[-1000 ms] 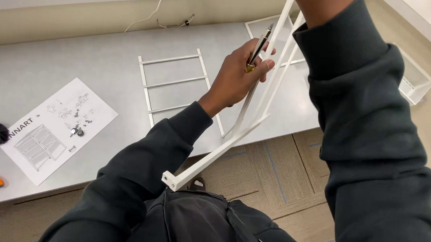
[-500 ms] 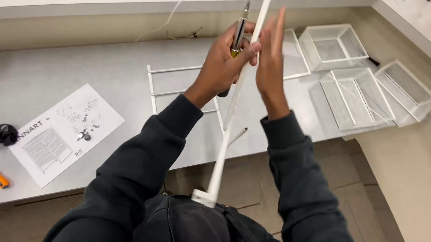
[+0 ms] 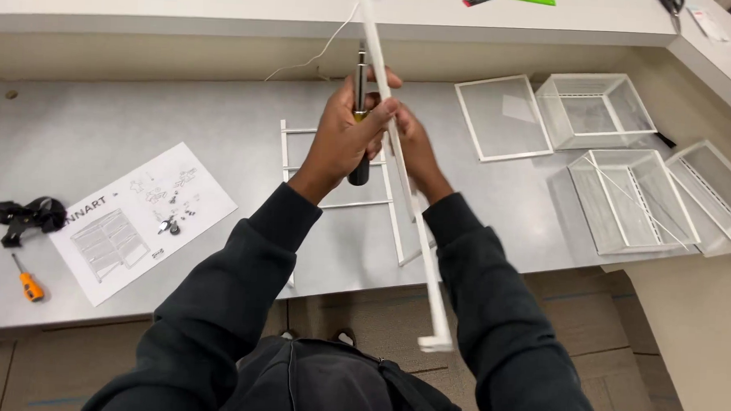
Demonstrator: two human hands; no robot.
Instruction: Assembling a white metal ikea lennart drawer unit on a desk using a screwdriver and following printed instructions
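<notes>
Both hands grip: left hand (image 3: 345, 135) a dark-handled screwdriver (image 3: 359, 119), right hand (image 3: 413, 146) a slim white rail (image 3: 400, 174).

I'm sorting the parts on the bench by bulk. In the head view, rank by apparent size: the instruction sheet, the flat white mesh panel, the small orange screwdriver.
1. Instruction sheet
2. Flat white mesh panel, only a little smaller; it lies farther from the camera, so this ranking is unsure
3. Small orange screwdriver, clearly smallest
</notes>
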